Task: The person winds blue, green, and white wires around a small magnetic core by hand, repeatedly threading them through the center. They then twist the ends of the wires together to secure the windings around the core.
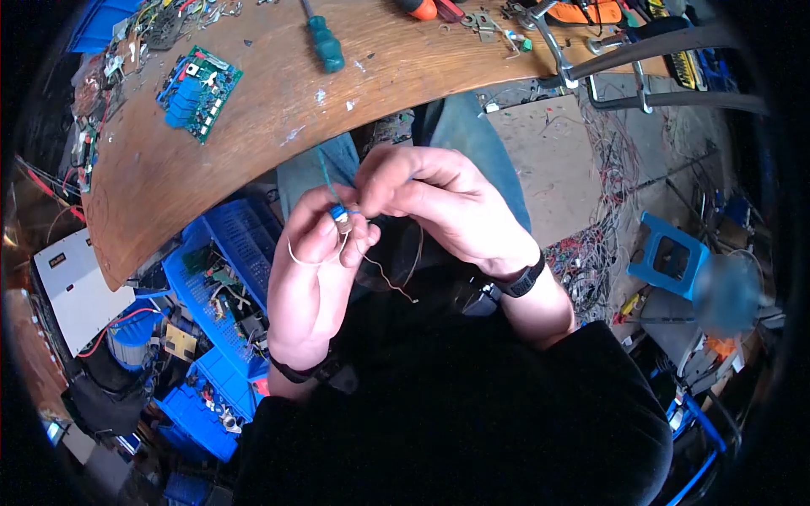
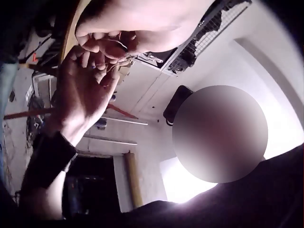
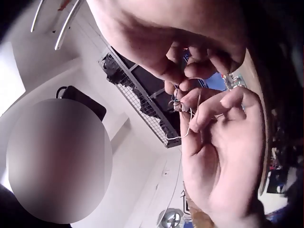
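A small part, blue at one end with copper-coloured windings, is pinched between the fingers of the left hand. A thin white wire loops from it over that hand, and a pinkish wire hangs toward the lap. A teal strand rises above it. The right hand has its thumb and fingertips together just beside the part, pinching a fine wire. In the right wrist view the small part sits between both hands' fingertips, with the left hand below. The left wrist view shows the right hand nearby.
On the wooden table lie a green circuit board, a teal-handled screwdriver and metal clamps. Blue crates of parts stand at left. A blue stool and tangled wires are at right.
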Demonstrator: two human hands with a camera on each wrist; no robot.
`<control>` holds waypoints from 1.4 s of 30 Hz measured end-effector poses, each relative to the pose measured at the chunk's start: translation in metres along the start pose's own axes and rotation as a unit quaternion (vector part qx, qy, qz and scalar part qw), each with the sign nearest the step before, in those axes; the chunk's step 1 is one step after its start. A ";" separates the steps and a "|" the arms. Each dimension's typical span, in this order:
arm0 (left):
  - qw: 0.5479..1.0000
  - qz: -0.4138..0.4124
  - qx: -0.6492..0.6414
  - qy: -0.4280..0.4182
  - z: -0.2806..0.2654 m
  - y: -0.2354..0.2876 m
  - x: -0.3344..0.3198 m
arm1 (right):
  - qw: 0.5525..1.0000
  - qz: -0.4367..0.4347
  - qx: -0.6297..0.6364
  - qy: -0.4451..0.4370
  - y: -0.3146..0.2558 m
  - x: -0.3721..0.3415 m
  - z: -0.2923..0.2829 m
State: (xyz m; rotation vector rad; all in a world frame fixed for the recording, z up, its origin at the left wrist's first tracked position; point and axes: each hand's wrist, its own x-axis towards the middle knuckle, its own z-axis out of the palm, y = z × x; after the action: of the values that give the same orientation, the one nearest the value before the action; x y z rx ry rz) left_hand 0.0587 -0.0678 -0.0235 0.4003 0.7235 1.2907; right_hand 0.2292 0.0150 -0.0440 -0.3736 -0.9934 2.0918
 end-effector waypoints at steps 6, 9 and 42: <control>0.983 -0.054 -0.162 -0.073 -0.007 -0.005 0.003 | 0.996 0.020 -0.080 0.039 -0.013 0.001 0.001; 0.963 0.112 0.238 0.051 0.006 0.002 -0.005 | 0.990 0.052 -0.007 0.132 0.000 0.004 -0.012; 0.891 0.200 0.402 0.060 0.007 0.010 -0.009 | 0.997 0.019 -0.041 0.062 -0.002 -0.002 -0.004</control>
State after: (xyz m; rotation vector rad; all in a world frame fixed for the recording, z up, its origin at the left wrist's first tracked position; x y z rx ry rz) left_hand 0.0553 -0.0726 -0.0099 1.2001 1.3302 1.3552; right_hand 0.2336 0.0158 -0.0454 -0.5615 -1.0077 2.0383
